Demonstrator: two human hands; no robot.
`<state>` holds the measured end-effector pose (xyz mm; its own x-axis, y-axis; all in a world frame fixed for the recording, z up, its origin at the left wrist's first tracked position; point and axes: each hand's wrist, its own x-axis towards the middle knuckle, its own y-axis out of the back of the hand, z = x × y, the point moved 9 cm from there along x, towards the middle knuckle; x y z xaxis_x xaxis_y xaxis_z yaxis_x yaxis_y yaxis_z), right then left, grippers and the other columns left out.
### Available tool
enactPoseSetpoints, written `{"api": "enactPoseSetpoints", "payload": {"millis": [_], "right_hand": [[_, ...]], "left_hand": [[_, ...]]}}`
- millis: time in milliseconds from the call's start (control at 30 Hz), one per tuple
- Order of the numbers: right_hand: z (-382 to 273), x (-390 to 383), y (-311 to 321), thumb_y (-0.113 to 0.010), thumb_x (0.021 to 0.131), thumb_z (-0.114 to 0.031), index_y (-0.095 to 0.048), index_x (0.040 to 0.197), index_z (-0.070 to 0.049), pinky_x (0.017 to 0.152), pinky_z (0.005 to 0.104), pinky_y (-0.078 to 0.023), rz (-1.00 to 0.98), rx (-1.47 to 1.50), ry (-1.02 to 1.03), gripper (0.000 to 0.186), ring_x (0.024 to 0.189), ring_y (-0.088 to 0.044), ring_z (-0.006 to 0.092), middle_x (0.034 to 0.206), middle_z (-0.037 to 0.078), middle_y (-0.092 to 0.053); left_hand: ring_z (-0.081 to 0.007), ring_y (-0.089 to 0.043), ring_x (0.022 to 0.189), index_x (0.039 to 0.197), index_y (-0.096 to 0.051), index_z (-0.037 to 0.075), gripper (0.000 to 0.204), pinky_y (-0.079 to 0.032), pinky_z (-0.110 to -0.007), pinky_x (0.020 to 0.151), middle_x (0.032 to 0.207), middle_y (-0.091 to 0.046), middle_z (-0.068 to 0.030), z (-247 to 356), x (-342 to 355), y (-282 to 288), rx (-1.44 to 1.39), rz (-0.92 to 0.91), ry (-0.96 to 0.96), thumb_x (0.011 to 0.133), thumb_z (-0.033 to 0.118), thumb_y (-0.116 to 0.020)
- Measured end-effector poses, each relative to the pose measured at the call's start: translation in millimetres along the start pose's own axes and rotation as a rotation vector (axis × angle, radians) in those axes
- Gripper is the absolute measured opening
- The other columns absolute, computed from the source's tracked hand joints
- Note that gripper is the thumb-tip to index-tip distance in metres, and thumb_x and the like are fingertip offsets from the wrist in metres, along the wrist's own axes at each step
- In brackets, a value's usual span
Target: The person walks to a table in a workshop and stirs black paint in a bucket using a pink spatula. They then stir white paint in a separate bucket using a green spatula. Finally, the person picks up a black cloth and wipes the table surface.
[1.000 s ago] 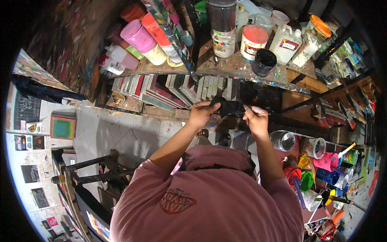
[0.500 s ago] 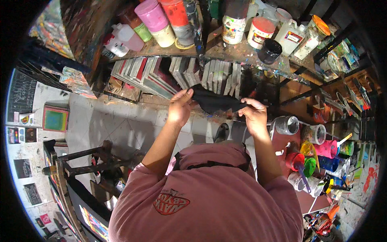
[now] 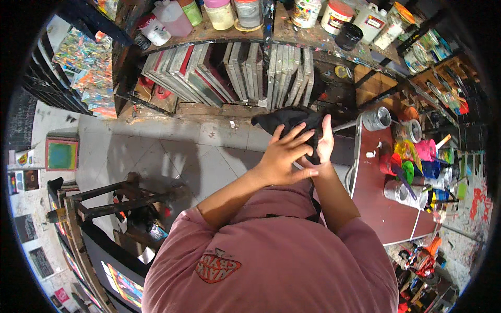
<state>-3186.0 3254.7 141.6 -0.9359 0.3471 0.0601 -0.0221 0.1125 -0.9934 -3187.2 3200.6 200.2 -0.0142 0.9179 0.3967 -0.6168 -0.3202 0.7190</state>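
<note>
A black cloth (image 3: 292, 119) hangs bunched in front of me, between the shelf and my body. My left hand (image 3: 288, 155) lies against its near side with the fingers spread. Under and behind the cloth is my right hand (image 3: 324, 147), palm turned up, one digit pointing up along the cloth's right side. Its other fingers are hidden by the fabric, and the cloth rests in this hand. Both wrists come close together, the left one crossing toward the right.
Framed screens (image 3: 182, 73) stand upright on the lower shelf, below paint tubs (image 3: 219, 14) and jugs. To the right, a dark red table (image 3: 376, 203) bears plastic cups of paint (image 3: 399, 194). A dark rack frame (image 3: 112, 206) stands at left on the tiled floor (image 3: 156, 151).
Before, both hands pinched the cloth stretched between them. Now the left hand has moved right onto it with fingers spread, and the cloth is bunched at the right hand. The view has shifted.
</note>
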Motion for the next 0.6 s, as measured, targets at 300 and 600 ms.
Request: {"api": "enactPoseSetpoints", "payload": {"millis": [300, 600], "right_hand": [[12.1, -65.4, 34.3, -0.058, 0.081, -0.034, -0.05, 0.107, -0.004, 0.082, 0.0353, -0.042, 0.439, -0.53, -0.114, 0.041, 0.094, -0.053, 0.0203, 0.1, 0.008, -0.055], [45.7, -144.8, 31.5, -0.032, 0.081, -0.066, -0.024, 0.132, 0.0, 0.09, 0.037, -0.037, 0.429, -0.978, -0.598, 0.084, 0.115, -0.037, 0.0234, 0.13, 0.014, -0.034]], "left_hand": [[-0.0216, -0.018, 0.129, 0.123, -0.046, 0.012, 0.066, -0.016, -0.066, 0.092, 0.136, -0.03, 0.0007, 22.3, -45.5, -29.6, 0.377, -0.107, 0.155, 0.07, 0.048, -0.06], [-0.0349, -0.037, 0.116, 0.101, -0.062, 0.017, 0.048, -0.039, -0.044, 0.088, 0.128, -0.037, -0.0156, 16.4, -78.1, -83.2, 0.161, -0.453, 0.437, 0.06, 0.04, -0.07]]}}
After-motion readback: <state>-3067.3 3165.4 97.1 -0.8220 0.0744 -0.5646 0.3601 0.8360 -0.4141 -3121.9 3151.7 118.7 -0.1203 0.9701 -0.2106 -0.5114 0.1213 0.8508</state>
